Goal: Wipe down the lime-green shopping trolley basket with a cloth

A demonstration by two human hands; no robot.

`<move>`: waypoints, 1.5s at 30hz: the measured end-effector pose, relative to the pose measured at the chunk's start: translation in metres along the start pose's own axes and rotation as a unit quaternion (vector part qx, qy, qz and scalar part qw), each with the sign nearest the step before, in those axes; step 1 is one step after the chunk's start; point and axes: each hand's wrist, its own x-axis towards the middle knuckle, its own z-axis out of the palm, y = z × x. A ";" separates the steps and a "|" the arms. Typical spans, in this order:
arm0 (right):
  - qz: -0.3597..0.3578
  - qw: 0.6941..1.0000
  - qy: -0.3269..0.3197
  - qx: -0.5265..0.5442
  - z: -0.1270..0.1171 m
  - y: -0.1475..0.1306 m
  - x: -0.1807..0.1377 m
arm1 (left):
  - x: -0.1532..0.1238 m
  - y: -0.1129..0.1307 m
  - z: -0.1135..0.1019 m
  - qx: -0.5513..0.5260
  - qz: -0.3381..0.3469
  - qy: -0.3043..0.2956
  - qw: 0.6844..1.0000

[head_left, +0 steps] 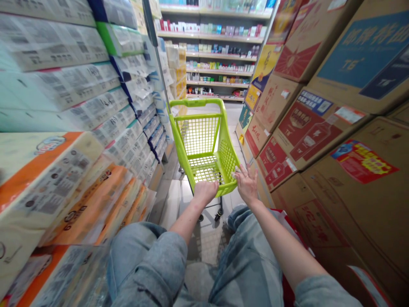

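Tight spot here. The cart point(198, 136) sits dead centre of the frame, green and with nothing in it, nose pointing up the aisle toward the shelves point(220, 51) at the top. The left hand point(205, 190) is clamped over its near rim, fingers curled right round. The right hand point(246, 184) is spread flat with its fingers apart at the near right corner. I honestly can't tell if it's resting on the plastic or just beside it, since the angle's lousy there.

What I'd worry about:

- Only one hand really has hold, and it's left of the cart's middle. Any shove from that side could swing the nose right, straight into the boxes point(306, 123) stacked up the right of the frame.
- Those open fingers are between the cart's corner and the box wall. If the cart drifts that way, that's a pinch.
- The packs point(79, 111) on the left bulge out into the aisle, soft and slippery-looking. Clip a low one and the stack above might slump.
- The knees point(150, 256) are low and right behind the wheels point(220, 212), so a cart that rolls back bumps shins.
- The floor point(174, 200) looks shiny, so a light empty cart could skate off easily.
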 end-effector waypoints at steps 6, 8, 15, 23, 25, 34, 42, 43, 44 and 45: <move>-0.062 0.998 -0.021 -0.024 0.000 -0.015 0.000 | 0.001 -0.001 -0.003 0.003 -0.015 -0.018 1.000; -0.067 0.996 -0.032 -0.042 0.001 -0.025 0.000 | 0.001 -0.003 -0.003 0.005 -0.014 -0.025 1.000; -0.076 0.996 -0.029 -0.028 0.010 -0.054 0.000 | 0.002 -0.007 0.000 0.014 -0.003 -0.019 1.000; -0.120 0.989 -0.083 -0.001 0.004 -0.038 0.007 | 0.002 -0.027 -0.010 -0.005 0.116 0.029 0.993; -0.112 0.990 -0.082 -0.005 0.004 -0.035 0.009 | 0.007 -0.038 -0.013 0.010 0.140 0.080 0.987; -0.058 0.995 -0.077 -0.021 0.012 -0.032 0.012 | 0.016 -0.051 0.002 0.021 0.136 0.137 0.981; 0.010 0.995 0.021 0.096 0.024 -0.054 -0.017 | 0.012 -0.047 0.005 0.047 0.102 0.163 0.980; 0.010 0.995 0.025 0.101 0.026 -0.056 -0.022 | 0.012 -0.047 0.005 0.046 0.096 0.165 0.980; 0.009 0.994 0.026 0.102 0.028 -0.058 -0.026 | 0.012 -0.047 0.006 0.044 0.092 0.167 0.981; 0.005 0.994 0.027 0.101 0.029 -0.058 -0.031 | 0.012 -0.047 0.006 0.040 0.088 0.169 0.981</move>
